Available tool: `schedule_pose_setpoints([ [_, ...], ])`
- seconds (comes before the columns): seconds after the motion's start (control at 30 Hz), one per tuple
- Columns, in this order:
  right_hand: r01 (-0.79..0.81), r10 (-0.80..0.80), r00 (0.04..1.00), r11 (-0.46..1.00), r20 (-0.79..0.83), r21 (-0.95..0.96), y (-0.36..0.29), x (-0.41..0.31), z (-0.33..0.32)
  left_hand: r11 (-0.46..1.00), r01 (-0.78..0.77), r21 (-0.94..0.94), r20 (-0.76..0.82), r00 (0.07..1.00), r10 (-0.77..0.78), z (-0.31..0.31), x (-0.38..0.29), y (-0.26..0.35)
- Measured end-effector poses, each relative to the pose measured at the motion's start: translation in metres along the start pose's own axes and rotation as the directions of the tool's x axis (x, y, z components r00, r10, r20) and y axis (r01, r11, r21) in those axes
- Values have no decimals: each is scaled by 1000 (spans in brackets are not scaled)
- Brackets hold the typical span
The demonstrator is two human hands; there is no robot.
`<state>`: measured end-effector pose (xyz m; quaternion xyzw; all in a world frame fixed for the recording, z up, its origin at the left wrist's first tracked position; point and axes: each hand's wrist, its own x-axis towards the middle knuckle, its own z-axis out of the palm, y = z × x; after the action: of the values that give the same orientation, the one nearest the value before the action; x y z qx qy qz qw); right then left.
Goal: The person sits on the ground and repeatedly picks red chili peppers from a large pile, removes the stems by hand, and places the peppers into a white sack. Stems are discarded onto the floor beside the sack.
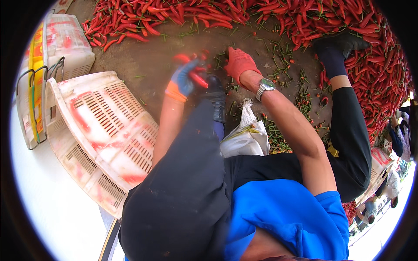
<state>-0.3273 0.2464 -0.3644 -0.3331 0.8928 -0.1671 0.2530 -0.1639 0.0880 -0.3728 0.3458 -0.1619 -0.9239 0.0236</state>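
My left hand, in a blue-palmed glove with an orange cuff, holds several red chili peppers; hand and peppers are blurred by motion. To its right, my right hand, in a red glove, is low over the dirty floor with its back towards the camera. The fingers curl under, so whatever they may hold is hidden. Loose green stems are scattered on the floor beside it. A large heap of red chili peppers curves around the top and right side.
White slatted plastic crates stained red lie at the left, by a yellow one. A white sack sits between my legs. My shoes rest on the floor and against the heap. Other people are at the far lower right.
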Motion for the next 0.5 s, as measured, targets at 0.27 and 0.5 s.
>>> schedule_pose_setpoints([
  [0.27,-41,47,999,788,7,614,10,5,29,716,-71,694,103,995,-2,20,1,-10],
  [0.5,-26,84,992,869,-96,494,-47,31,36,947,85,310,46,993,-104,-10,-14,14],
])
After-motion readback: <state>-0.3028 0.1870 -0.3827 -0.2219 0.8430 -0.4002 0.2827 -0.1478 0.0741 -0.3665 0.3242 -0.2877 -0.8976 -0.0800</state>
